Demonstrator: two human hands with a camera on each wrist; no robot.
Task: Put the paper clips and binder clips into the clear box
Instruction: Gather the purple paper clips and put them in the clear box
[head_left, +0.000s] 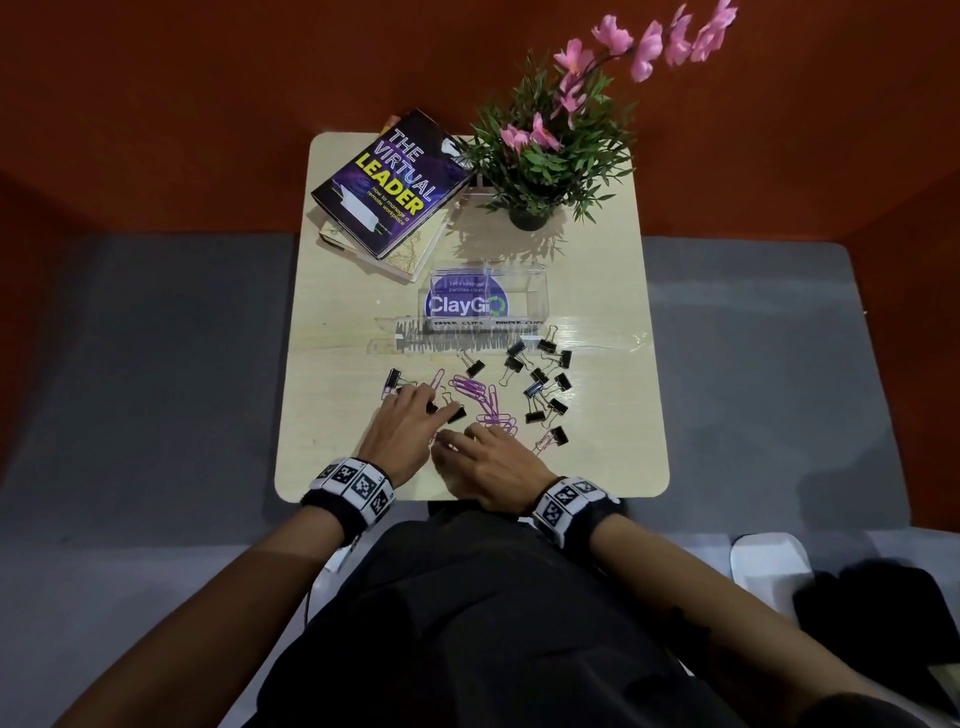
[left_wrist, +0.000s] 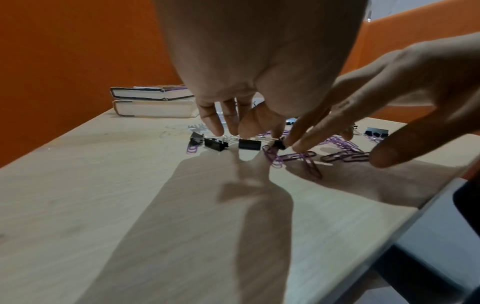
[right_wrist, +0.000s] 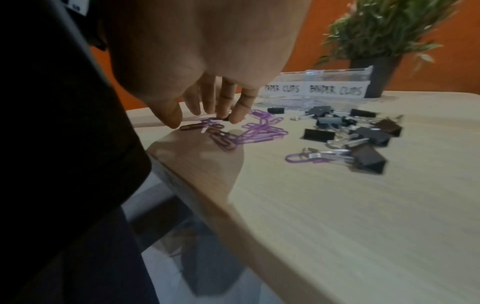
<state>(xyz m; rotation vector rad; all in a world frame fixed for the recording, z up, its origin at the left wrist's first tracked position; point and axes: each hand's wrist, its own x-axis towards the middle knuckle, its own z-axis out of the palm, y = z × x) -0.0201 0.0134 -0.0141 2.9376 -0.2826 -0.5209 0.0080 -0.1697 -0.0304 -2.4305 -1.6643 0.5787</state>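
Observation:
The clear box (head_left: 530, 291) stands mid-table with two compartments labelled "PAPER CLIPS" and "BINDER CLIPS" (right_wrist: 319, 88). Purple paper clips (head_left: 478, 400) (right_wrist: 254, 131) lie in a loose heap in front of it. Several black binder clips (head_left: 545, 384) (right_wrist: 369, 133) are scattered to the right, and a few (left_wrist: 249, 144) lie on the left. My left hand (head_left: 426, 405) (left_wrist: 233, 131) rests its straight fingertips on the left binder clips. My right hand (head_left: 462, 441) (right_wrist: 205, 117) touches the near paper clips (left_wrist: 298, 157) with spread fingers, thumb apart.
Two stacked books (head_left: 384, 187) and a potted plant (head_left: 540, 161) stand at the back of the small wooden table (head_left: 332, 467). A clear strip like a ruler (head_left: 395, 335) lies in front of the box. The table's near edge is close behind my wrists.

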